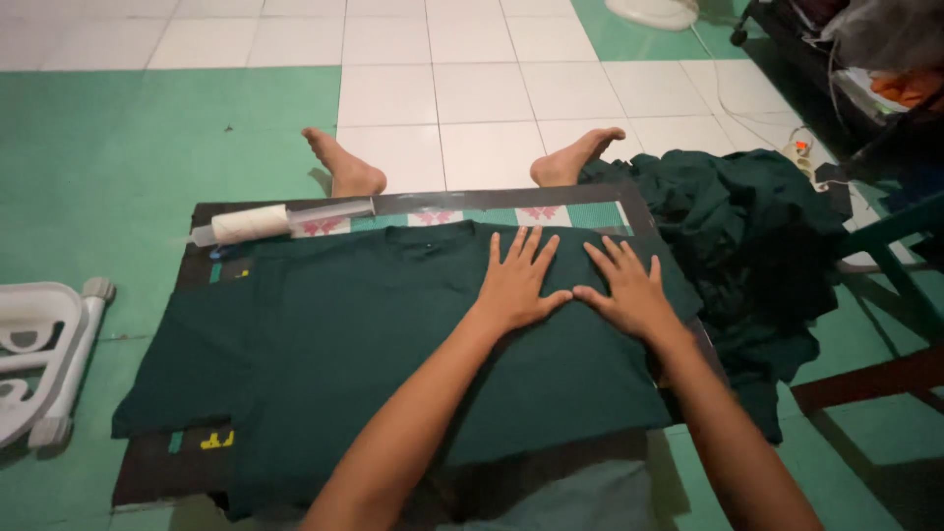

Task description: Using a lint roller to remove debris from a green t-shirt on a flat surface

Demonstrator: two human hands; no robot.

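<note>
A dark green garment (pixel 374 334) lies spread flat over a dark board (pixel 157 472) across my lap. My left hand (pixel 518 280) presses flat on the cloth, fingers spread. Beside it, thumbs nearly touching, my right hand (pixel 626 290) lies flat with fingers apart too. Both rest on the garment's right part and hold nothing. My bare feet (pixel 344 162) show beyond the board's far edge.
A heap of dark green cloth (pixel 757 236) lies at the right. A white roll on a clear tube (pixel 258 223) rests at the board's far left. A white plastic stool (pixel 39 354) lies at the left; wooden furniture legs (pixel 865 379) and a power strip (pixel 801 152) are at the right.
</note>
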